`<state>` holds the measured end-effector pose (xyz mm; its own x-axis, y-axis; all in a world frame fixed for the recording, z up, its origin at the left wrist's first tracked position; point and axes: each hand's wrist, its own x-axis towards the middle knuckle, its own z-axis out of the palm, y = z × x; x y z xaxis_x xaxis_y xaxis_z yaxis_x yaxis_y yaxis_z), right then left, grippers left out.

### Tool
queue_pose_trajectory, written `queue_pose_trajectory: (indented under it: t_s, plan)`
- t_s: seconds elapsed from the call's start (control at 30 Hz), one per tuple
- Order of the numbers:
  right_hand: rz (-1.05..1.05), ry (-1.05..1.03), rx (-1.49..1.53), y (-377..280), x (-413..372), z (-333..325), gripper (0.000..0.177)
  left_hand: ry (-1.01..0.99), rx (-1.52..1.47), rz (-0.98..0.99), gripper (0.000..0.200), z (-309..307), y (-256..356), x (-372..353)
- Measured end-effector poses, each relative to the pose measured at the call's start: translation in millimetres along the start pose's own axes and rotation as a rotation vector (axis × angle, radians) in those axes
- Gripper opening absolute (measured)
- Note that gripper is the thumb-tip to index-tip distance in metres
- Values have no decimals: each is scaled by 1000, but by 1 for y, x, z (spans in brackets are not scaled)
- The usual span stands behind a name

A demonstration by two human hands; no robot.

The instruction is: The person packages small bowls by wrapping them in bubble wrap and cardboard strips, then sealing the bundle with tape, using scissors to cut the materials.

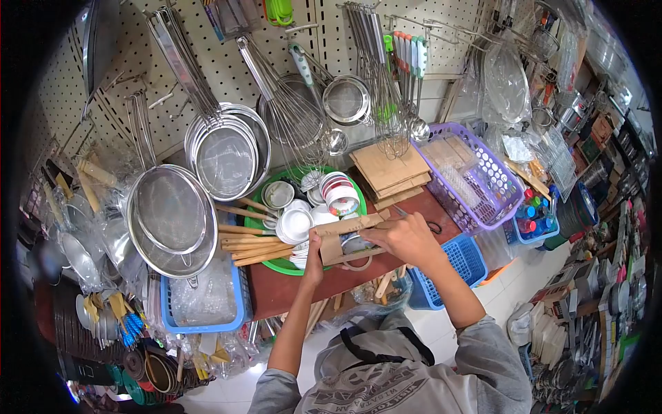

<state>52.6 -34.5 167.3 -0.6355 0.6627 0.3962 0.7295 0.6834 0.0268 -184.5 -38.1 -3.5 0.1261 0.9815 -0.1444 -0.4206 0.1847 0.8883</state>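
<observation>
My left hand (314,257) grips the left end of a small brown cardboard box (332,248), its thumb at the upper edge. The box's long flap (352,224) stands raised, and something shiny shows inside. My right hand (407,238) is closed at the box's right side, fingers pressed on its edge. Beside the right hand, a pointed metal blade and a dark loop handle (434,226) look like scissors, partly hidden by the hand. Just behind the box sits a green basin (276,265) of white bowls (296,224) and wooden-handled utensils (255,247).
Flat cardboard pieces (389,165) are stacked behind my right hand, next to a purple basket (476,214). Blue baskets (458,262) (245,314) stand at the right and left of the red table (272,293). Strainers (172,214) and whisks (289,110) hang from the pegboard.
</observation>
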Motion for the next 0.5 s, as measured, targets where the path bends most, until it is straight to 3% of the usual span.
queue_pose_trajectory:
  t_s: [0.03,0.13,0.33,0.5]
  plan:
    - [-16,-10,-25,1,0,-1,12,26,35,-13,83,-3,-2,0]
    - [39,89,65,2,3,7,14,-32,-36,57,52,8,3,-3]
    - [48,-8,114,2,11,9,16,-30,-30,39,55,16,13,-8]
    - [89,-116,-34,-11,21,8,18,-38,-19,81,56,23,22,-14]
